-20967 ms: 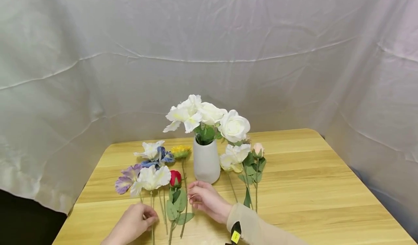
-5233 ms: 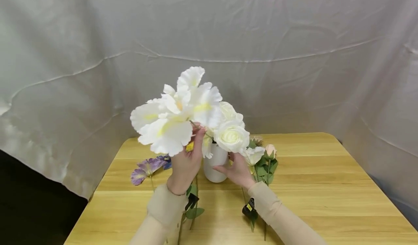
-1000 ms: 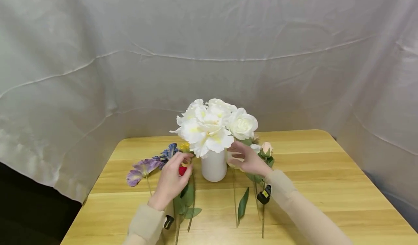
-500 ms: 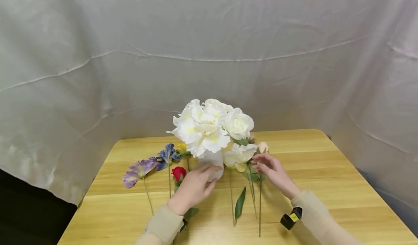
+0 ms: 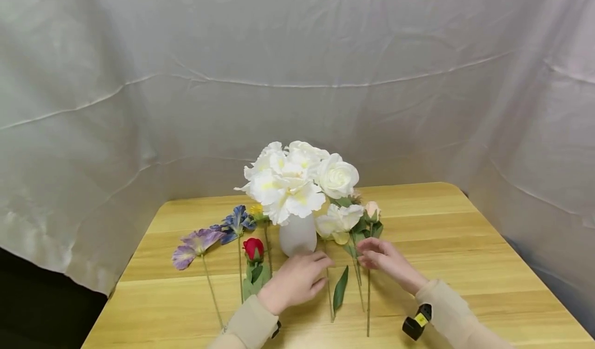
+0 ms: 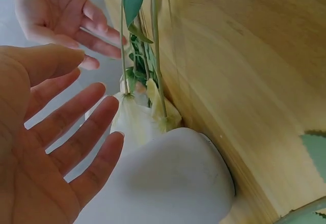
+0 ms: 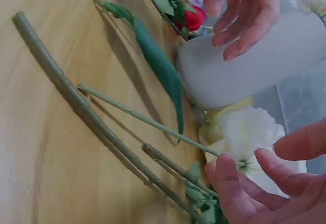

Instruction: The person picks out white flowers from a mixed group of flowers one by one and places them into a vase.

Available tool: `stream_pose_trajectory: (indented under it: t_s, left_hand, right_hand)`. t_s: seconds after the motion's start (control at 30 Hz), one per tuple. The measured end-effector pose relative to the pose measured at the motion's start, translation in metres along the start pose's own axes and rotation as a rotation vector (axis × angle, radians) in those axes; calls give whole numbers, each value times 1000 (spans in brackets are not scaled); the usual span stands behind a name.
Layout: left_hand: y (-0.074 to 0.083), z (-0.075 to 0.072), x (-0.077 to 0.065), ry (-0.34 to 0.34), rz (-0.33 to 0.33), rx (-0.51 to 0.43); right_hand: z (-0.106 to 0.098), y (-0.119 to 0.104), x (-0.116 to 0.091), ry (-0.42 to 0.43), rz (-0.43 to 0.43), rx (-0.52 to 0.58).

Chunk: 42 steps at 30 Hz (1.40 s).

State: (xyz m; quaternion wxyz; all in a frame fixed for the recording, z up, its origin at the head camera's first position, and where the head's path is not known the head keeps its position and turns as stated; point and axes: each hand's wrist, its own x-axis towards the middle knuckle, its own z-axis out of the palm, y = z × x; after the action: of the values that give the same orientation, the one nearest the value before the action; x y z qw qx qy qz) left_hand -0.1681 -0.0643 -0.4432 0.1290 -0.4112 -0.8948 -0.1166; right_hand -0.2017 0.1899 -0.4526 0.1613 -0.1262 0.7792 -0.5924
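In the head view a white vase (image 5: 298,234) holds a full bunch of white flowers (image 5: 288,184), roses and irises among them. My left hand (image 5: 297,279) is in front of the vase, its fingers extended and nothing in its grasp; the left wrist view shows the spread fingers (image 6: 84,132) beside the vase. To the right, a white iris (image 5: 339,221) lies on the table. My right hand (image 5: 389,261) reaches over its stem (image 7: 153,124), fingertips right at the stem below the bloom, thumb apart from the fingers. A pale pink rosebud (image 5: 372,211) lies just behind that hand.
Left of the vase lie a purple iris (image 5: 197,243), a blue iris (image 5: 236,222), a red rose (image 5: 253,250) and a yellow flower (image 5: 257,211). A long green leaf (image 5: 341,289) lies in front, between the hands. Grey curtains enclose the wooden table (image 5: 441,235).
A white iris from the left group is now in the vase. Over the last second my left hand moved right, across the vase front; my right hand left the vase for the right-hand flowers.
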Motion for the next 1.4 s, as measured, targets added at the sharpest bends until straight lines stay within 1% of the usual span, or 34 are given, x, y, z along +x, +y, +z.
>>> stream_pose_trajectory:
  t_s: [0.13, 0.23, 0.33, 0.43, 0.57, 0.67, 0.8, 0.97, 1.07, 1.17, 1.3, 1.4]
  left_hand:
    - [0, 0, -2, 6, -3, -25]
    - [1, 0, -4, 3, -11, -34]
    - [1, -1, -5, -4, -17, -32]
    - [1, -1, -5, -7, -20, -35]
    - [1, -1, -6, -8, -26, -42]
    - [0, 0, -8, 8, -42, -52]
    - [-3, 2, -12, 29, -62, -61]
    - [-7, 3, -17, 24, -64, -39]
    - [-8, 3, -19, 10, -63, -29]
    - [-8, 2, -23, 13, -64, -15]
    - [-7, 0, -29, 51, -54, 23]
    - [-6, -1, -33, 81, -39, 49]
  right_hand:
    - [3, 5, 4, -13, 21, -5]
    - [5, 8, 9, -36, 43, 38]
    - [7, 11, 14, -73, 74, 121]
    - [8, 14, 18, -90, 115, 216]
    - [6, 17, 19, -93, 156, 332]
    - [4, 19, 17, -93, 161, 390]
    - [1, 19, 13, -88, 156, 436]
    - [-3, 19, 5, -75, 182, 471]
    - [-6, 21, 0, -94, 195, 468]
    - [-9, 23, -5, -122, 203, 469]
    - [-12, 24, -9, -153, 201, 494]
    - [-13, 25, -11, -157, 195, 513]
